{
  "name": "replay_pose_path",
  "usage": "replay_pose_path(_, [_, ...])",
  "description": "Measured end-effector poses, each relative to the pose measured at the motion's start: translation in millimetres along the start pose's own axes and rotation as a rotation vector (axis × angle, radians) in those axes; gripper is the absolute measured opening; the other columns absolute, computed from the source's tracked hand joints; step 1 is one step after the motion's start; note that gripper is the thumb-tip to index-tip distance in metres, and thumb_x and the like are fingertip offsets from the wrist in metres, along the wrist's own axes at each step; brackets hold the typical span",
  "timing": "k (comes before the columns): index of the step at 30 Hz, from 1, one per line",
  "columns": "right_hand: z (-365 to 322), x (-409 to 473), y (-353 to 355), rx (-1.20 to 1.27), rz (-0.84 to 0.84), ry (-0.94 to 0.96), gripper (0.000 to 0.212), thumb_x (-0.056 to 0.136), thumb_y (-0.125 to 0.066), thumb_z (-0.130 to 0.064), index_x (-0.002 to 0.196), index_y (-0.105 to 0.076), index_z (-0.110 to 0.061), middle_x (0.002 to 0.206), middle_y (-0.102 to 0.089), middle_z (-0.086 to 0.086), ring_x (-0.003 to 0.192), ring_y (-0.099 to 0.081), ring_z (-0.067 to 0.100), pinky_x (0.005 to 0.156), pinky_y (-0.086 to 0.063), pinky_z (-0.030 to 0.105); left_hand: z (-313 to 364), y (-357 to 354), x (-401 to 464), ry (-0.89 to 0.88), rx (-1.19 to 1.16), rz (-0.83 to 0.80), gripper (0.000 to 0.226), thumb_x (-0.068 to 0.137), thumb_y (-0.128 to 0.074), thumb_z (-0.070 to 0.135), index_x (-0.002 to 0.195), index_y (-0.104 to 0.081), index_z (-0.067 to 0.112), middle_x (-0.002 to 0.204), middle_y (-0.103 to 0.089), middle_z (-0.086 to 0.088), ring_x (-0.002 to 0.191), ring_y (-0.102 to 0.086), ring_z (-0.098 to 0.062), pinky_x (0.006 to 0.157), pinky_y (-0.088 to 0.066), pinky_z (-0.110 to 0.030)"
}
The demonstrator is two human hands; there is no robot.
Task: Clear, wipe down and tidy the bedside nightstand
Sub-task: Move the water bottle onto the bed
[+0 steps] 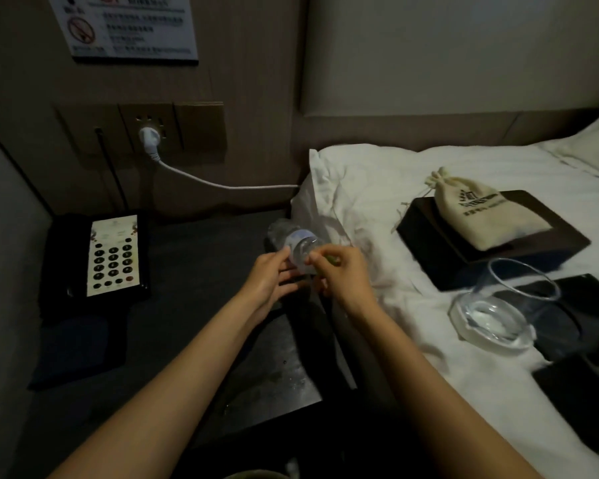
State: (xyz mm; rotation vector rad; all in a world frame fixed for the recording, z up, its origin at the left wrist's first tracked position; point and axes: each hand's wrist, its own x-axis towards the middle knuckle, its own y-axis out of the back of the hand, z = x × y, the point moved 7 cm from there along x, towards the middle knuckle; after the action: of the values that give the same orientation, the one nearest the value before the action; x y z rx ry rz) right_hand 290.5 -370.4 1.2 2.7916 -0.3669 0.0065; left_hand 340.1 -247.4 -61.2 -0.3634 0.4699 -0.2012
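A: Where's the bottle [300,245]?

B: Held above the desk [201,271] by its right edge, long axis running away from the person. The left hand [272,274] grips its near end, and the right hand [339,271] pinches a green cap there.

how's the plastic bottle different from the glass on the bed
The bottle is held over the nightstand's edge by both hands, the left hand and the right hand; the glass lies untouched on the bed.
The bottle looks crumpled and carries a pale label; the glass is smooth, plain and wider.
Both are clear and tipped off upright.
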Motion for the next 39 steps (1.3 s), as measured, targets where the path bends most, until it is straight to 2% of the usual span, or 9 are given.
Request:
replay_pose_path(3, [-8.7,-40.2,13.4,-0.006,-0.077,0.046,0.015,0.096,-0.06,-0.012,0.09,-0.073,-0.006,0.074,-0.07,0.013,0.056,-0.062,0.021,0.054,-0.052,0.03,-4.2,-10.1,-15.2,0.008,-0.07,0.013,0.036,0.096,-0.056,0.027,0.118,-0.06,0.0,0.097,-0.072,-0.018,0.083,-0.072,-0.028,0.066,-0.059,-0.04])
replay_pose_path(8, [-29.0,-85.5,55.1,-0.004,-0.058,0.12,0.012,0.095,-0.06,-0.008,0.091,-0.071,-0.013,0.07,-0.067,-0.003,0.062,-0.063,0.011,0.061,-0.052,0.029,-1.9,-45.2,-42.9,-0.099,-0.083,-0.119,0.044,0.091,-0.061,0.031,0.12,-0.061,-0.002,0.109,-0.07,-0.022,0.092,-0.071,-0.029,0.064,-0.057,-0.034])
replay_pose_path(13, [-41.7,-113.5,96.5,-0.454,-0.019,0.128,0.018,0.095,-0.061,-0.023,0.112,-0.064,-0.024,0.108,-0.058,0.002,0.099,-0.056,0.015,0.09,-0.044,0.025,8.7,-94.1,-63.0,-0.162,0.03,-0.103,0.044,0.089,-0.066,0.028,0.125,-0.055,0.005,0.114,-0.068,-0.016,0.09,-0.07,-0.024,0.059,-0.056,-0.03])
replay_pose_path(16, [-58.4,-124.0,124.3,-0.581,0.093,0.225,0.018,0.094,-0.062,-0.024,0.111,-0.065,-0.021,0.121,-0.05,0.0,0.112,-0.048,0.015,0.095,-0.038,0.024,4.3,-117.4,-67.4,-0.17,0.091,-0.135,0.038,0.088,-0.068,0.024,0.121,-0.056,0.008,0.109,-0.069,-0.012,0.086,-0.071,-0.022,0.057,-0.057,-0.03])
replay_pose_path(20, [-79.2,-127.1,170.6,-0.698,0.412,0.316,0.02,0.09,-0.065,-0.019,0.111,-0.064,-0.017,0.118,-0.054,0.001,0.115,-0.044,0.018,0.093,-0.037,0.026,-9.2,-140.0,-64.9,-0.188,0.211,-0.135,0.037,0.086,-0.071,0.025,0.118,-0.057,0.012,0.105,-0.07,-0.009,0.079,-0.07,-0.017,0.053,-0.054,-0.027])
replay_pose_path(23, [-68.8,-119.5,199.6,-0.811,0.528,0.17,0.04,0.087,-0.069,-0.023,0.125,-0.057,-0.018,0.128,-0.049,0.009,0.123,-0.039,0.028,0.098,-0.037,0.037,-18.6,-148.8,-58.3,-0.194,0.309,-0.086,0.05,0.081,-0.075,0.027,0.123,-0.051,0.013,0.114,-0.066,-0.01,0.095,-0.068,-0.025,0.066,-0.059,-0.035])
replay_pose_path(26, [-44.8,-108.0,211.7,-0.785,0.455,-0.051,0.064,0.084,-0.074,-0.031,0.139,-0.043,-0.02,0.137,-0.04,0.015,0.128,-0.036,0.037,0.104,-0.038,0.046,-21.8,-155.5,-54.2,-0.213,0.38,-0.053,0.06,0.078,-0.078,0.031,0.125,-0.046,0.013,0.118,-0.063,-0.011,0.103,-0.065,-0.03,0.086,-0.055,-0.052])
replay_pose_path(29, [-30.2,-99.3,207.9,-0.743,0.359,-0.142,0.081,0.08,-0.078,-0.032,0.145,-0.033,-0.021,0.14,-0.036,0.018,0.127,-0.037,0.042,0.103,-0.04,0.051,-20.8,-160.6,-51.3,-0.236,0.402,-0.033,0.062,0.076,-0.08,0.031,0.124,-0.044,0.012,0.116,-0.063,-0.01,0.104,-0.064,-0.03,0.09,-0.053,-0.053])
replay_pose_path(39, [-13.2,-85.4,214.9,-0.691,0.323,-0.195,0.078,0.084,-0.074,-0.018,0.147,-0.028,-0.022,0.136,-0.034,0.018,0.114,-0.051,0.042,0.093,-0.049,0.053,-20.4,-170.4,-48.2,-0.267,0.496,0.022,0.069,0.069,-0.082,0.041,0.121,-0.046,0.013,0.116,-0.062,-0.008,0.104,-0.063,-0.028,0.087,-0.055,-0.05])
